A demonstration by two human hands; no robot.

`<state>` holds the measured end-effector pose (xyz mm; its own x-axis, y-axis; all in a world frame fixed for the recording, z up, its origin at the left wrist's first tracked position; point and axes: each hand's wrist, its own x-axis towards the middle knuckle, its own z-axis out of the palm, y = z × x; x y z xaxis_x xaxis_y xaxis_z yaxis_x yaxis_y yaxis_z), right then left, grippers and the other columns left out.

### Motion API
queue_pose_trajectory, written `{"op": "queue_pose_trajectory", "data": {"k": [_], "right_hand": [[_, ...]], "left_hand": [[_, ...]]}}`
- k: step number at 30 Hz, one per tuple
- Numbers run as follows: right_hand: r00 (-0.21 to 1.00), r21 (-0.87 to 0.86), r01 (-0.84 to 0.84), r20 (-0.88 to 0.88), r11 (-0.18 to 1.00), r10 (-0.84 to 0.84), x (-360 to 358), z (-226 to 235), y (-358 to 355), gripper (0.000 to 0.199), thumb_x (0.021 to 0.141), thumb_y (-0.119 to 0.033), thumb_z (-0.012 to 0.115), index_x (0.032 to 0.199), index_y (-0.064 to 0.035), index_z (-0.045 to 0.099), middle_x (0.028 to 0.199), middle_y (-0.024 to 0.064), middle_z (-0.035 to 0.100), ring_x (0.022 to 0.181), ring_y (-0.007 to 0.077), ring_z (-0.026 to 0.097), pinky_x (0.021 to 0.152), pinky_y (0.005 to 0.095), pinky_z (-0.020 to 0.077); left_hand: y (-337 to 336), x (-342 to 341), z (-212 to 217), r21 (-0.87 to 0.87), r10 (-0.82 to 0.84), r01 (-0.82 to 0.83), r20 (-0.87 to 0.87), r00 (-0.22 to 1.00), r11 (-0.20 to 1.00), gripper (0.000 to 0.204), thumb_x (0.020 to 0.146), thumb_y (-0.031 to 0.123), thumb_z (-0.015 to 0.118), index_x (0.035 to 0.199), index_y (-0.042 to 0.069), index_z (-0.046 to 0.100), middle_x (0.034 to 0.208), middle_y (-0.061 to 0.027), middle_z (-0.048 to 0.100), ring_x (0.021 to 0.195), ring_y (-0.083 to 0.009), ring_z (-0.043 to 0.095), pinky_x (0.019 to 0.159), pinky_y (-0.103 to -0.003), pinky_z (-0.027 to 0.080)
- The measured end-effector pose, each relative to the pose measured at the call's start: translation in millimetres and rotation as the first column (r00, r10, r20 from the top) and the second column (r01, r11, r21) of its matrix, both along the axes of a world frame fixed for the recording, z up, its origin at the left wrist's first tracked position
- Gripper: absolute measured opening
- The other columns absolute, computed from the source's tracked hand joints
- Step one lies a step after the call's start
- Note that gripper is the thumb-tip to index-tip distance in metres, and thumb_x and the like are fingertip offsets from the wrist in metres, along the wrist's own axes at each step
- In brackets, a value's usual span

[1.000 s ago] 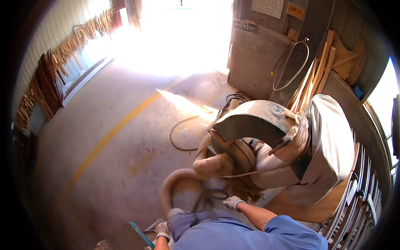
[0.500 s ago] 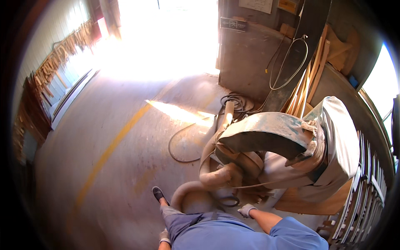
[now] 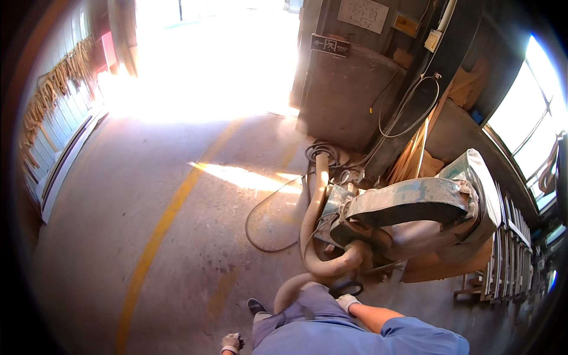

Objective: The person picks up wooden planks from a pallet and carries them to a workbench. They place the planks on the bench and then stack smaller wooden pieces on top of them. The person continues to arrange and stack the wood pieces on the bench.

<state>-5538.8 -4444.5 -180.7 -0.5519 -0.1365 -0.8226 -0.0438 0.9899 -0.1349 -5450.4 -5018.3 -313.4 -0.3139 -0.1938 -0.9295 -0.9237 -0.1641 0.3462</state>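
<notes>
My left hand (image 3: 231, 342), in a pale work glove, hangs low beside my left leg. A dark patch shows at its finger end, and I cannot make out whether that is the glove or something held. My right hand (image 3: 347, 302), gloved as well, is down against my right thigh, its fingers too small and blurred to read. Just ahead of it lie a black loop of hose or cable (image 3: 348, 288) and a dusty, ribbed flexible hose (image 3: 312, 234). The hose joins a dust-covered blower machine (image 3: 408, 198) with a curved duct and a large cloth bag.
A thin cable loop (image 3: 269, 249) lies on the concrete floor left of the hose. Beyond are a yellow floor line (image 3: 155, 242) and a bright doorway (image 3: 213, 65). Wood strips (image 3: 423, 142) lean behind the machine, metal racks (image 3: 509, 248) stand right, and long boards (image 3: 68, 157) line the left wall.
My view has shifted and turned; the machine and hose appear nearer my body. My left hand shows farther out from my leg. The right hand stays low by my thigh.
</notes>
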Motion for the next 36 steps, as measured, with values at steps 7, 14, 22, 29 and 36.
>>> {"op": "queue_pose_trajectory", "data": {"k": [7,14,22,29,36], "right_hand": [[0.989,-0.134,-0.057,-0.144,0.989,0.038,-71,-21,-95,0.042,0.106,-0.034,0.036,0.131,-0.0143,0.064,0.125,0.0154,0.072,0.115,0.0302,0.069,0.094,0.0425,0.0553],[0.947,-0.143,0.318,0.091,0.937,-0.308,-118,-19,-143,0.058,0.1,-0.058,0.043,0.121,-0.0144,0.075,0.13,0.0128,0.069,0.127,0.0325,0.062,0.108,0.0416,0.0462],[0.887,-0.06,0.438,0.189,0.897,-0.42,-242,-27,-189,0.044,0.102,-0.044,0.046,0.117,-0.0178,0.077,0.128,0.0112,0.07,0.122,0.0265,0.066,0.1,0.0408,0.0527],[0.653,-0.178,0.757,0.226,0.628,-0.723,-418,-6,-187,0.047,0.105,-0.041,0.048,0.097,-0.0029,0.075,0.087,0.0081,0.077,0.076,0.0196,0.074,0.073,0.0355,0.0596],[0.517,-0.269,0.825,0.001,0.498,-0.856,-525,23,-206,0.047,0.102,-0.044,0.053,0.103,-0.0048,0.078,0.094,0.0111,0.078,0.091,0.0265,0.074,0.088,0.0393,0.0563]], "left_hand": [[-112,-95,20,-0.241,-0.218,0.196,-0.068,0.974,0.951,0.033,0.099,0.035,0.06,0.079,0.01,0.067,0.068,-0.0046,0.063,0.058,-0.0252,0.058,0.055,-0.043,0.045],[-81,-198,58,-0.51,-0.98,0.842,-0.004,0.199,0.173,0.035,0.103,0.035,0.048,0.098,0.013,0.074,0.099,-0.0174,0.074,0.097,-0.0367,0.07,0.081,-0.05,0.052],[-85,-350,101,-0.414,-0.762,0.692,-0.007,0.647,0.591,0.033,0.093,0.036,0.07,0.102,0.005,0.078,0.098,-0.0132,0.078,0.097,-0.0275,0.074,0.09,-0.038,0.055],[-97,-496,143,-0.44,-0.589,0.5,-0.084,0.804,0.746,0.028,0.094,0.023,0.074,0.104,-0.003,0.078,0.087,-0.0102,0.076,0.072,-0.0172,0.067,0.069,-0.034,0.056],[-179,-588,35,-0.624,-0.985,0.779,0.16,0.056,-0.058,0.035,0.099,0.035,0.052,0.108,0.014,0.079,0.11,-0.0181,0.074,0.102,-0.0362,0.072,0.088,-0.046,0.056]]}}
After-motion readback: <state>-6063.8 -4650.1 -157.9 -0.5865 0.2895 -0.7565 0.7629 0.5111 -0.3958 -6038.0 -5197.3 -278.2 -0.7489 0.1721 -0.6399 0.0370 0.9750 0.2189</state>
